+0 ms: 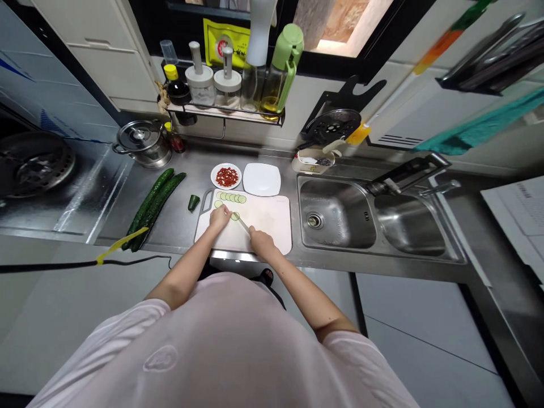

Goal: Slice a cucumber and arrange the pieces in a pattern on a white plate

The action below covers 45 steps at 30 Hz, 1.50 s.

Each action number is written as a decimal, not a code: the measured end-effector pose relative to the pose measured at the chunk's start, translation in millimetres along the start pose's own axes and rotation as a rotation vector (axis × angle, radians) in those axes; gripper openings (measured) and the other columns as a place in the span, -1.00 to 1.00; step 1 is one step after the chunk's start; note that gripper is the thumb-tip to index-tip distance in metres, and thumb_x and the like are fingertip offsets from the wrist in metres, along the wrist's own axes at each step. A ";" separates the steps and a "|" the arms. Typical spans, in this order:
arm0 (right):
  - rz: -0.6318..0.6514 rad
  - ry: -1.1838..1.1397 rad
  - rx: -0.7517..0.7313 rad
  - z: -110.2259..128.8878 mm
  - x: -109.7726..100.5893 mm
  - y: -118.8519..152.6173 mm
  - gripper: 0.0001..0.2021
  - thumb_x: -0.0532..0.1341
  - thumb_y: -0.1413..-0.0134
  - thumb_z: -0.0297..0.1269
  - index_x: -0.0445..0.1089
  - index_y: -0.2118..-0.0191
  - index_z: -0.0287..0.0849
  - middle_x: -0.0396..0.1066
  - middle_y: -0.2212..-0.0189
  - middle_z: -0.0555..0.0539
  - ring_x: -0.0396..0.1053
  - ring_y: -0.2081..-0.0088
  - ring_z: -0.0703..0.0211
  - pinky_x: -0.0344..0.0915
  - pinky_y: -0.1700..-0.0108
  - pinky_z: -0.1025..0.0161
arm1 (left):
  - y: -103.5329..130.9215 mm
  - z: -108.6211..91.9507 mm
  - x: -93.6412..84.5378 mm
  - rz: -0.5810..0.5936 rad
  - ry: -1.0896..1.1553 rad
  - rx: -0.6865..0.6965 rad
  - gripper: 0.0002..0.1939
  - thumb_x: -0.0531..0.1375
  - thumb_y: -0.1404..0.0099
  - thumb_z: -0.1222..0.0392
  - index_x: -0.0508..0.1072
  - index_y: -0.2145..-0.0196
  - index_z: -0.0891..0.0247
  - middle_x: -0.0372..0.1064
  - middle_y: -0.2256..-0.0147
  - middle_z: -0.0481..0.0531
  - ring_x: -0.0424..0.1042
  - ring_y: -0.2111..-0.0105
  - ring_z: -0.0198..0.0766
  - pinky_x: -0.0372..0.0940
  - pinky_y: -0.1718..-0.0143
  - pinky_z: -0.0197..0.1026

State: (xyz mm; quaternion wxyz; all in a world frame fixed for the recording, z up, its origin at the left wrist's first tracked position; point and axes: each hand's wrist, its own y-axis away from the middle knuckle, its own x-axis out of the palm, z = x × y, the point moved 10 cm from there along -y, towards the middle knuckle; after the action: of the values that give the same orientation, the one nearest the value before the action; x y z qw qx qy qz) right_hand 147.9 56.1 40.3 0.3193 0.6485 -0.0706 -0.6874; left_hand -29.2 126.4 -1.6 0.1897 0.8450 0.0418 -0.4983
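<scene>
My right hand (261, 242) is wrapped round the handle of a knife (243, 224), whose blade points up and left over a white cutting board (267, 221). Beside the blade tip is a cucumber slice (235, 216). My left hand (220, 218) is closed just left of that slice, fingers drawn together; whatever they hold is hidden. Overlapping cucumber slices (230, 198) lie in a row along the board's upper left, with a single slice (218, 203) below them. Off the board's left side rests a cut cucumber end (194, 202).
Whole cucumbers (155, 204) lie on the steel counter at left, near a lidded pot (142, 143). Behind the board are a plate of chopped red pieces (226, 176) and a white plate (262, 179). A double sink (335, 212) is at right. Bottles and jars fill a rack (225, 112) above.
</scene>
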 end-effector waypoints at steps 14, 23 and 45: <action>-0.007 -0.005 -0.005 -7.7 6.7 13.0 -0.71 -0.06 -0.13 -0.51 0.10 0.02 -0.22 0.41 0.26 -0.22 0.41 0.24 0.02 0.25 0.26 0.19 | -1.3 0.1 -0.2 -0.012 0.008 0.021 -0.80 0.11 -0.18 0.02 0.38 0.35 0.19 0.45 0.37 0.03 0.40 0.28 -0.16 0.16 0.29 -0.24; 0.030 -0.018 0.016 -14.6 12.1 19.4 -0.69 -0.04 -0.10 -0.51 0.10 0.02 -0.22 0.41 0.28 -0.21 0.41 0.25 0.01 0.23 0.30 0.22 | -1.2 -0.3 0.1 -0.024 0.007 0.030 -0.80 0.10 -0.18 0.01 0.37 0.35 0.17 0.45 0.36 0.03 0.40 0.29 -0.16 0.16 0.29 -0.23; -0.155 -0.274 0.178 -70.9 1.3 33.5 -0.67 -0.06 -0.19 -0.29 0.07 -0.07 -0.18 0.40 0.28 -0.13 0.34 0.26 0.09 0.06 0.34 0.31 | 27.7 -15.3 -7.2 -0.033 0.031 0.081 -0.63 0.03 -0.26 0.00 0.33 0.03 0.17 0.41 0.33 0.06 0.39 0.25 -0.14 0.18 0.20 -0.20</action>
State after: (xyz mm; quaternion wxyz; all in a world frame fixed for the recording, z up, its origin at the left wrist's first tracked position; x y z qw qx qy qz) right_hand 226.0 51.5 45.7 0.1940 0.5779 -0.1237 -0.7830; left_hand -13.0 107.3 18.9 0.1465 0.8587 0.0383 -0.4895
